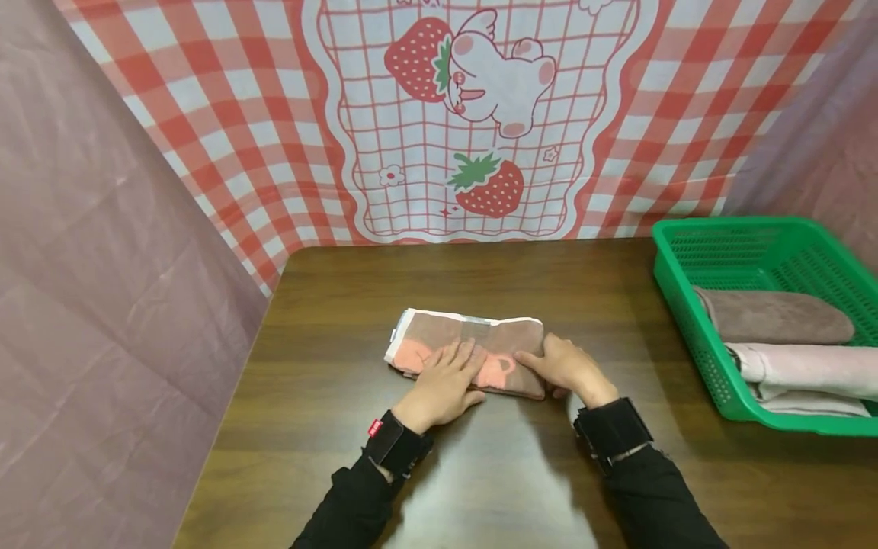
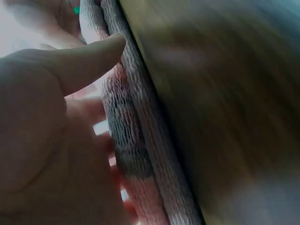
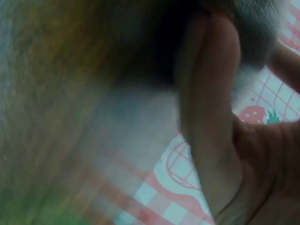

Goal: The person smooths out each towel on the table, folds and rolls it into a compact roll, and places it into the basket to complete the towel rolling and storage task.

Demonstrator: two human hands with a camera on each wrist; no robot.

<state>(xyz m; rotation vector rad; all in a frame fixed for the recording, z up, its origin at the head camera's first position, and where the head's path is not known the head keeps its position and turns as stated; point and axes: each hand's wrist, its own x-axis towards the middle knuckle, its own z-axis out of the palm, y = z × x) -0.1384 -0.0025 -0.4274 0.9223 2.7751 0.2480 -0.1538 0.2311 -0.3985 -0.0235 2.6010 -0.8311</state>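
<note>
A folded brown towel (image 1: 504, 333) with an orange pattern and a white edge lies on the wooden table. Across its lower middle rests my left hand (image 1: 446, 385), palm down, fingers extended over the top layer. From the left wrist side, the towel's stacked layers (image 2: 133, 126) show, with the thumb (image 2: 96, 61) at their near edge. My right hand (image 1: 569, 370) pinches the towel's right end, one finger over the top. In the right wrist view the right thumb (image 3: 211, 79) is against the blurred towel, with another finger on its far side.
A green plastic basket (image 1: 693, 358) stands at the table's right, holding a rolled brown towel (image 1: 775, 316) and pink folded towels (image 1: 816, 366). Behind the table (image 1: 309, 427) hangs a red checked cloth (image 1: 261, 114) with strawberry prints. A pinkish curtain (image 1: 123, 305) hangs at left.
</note>
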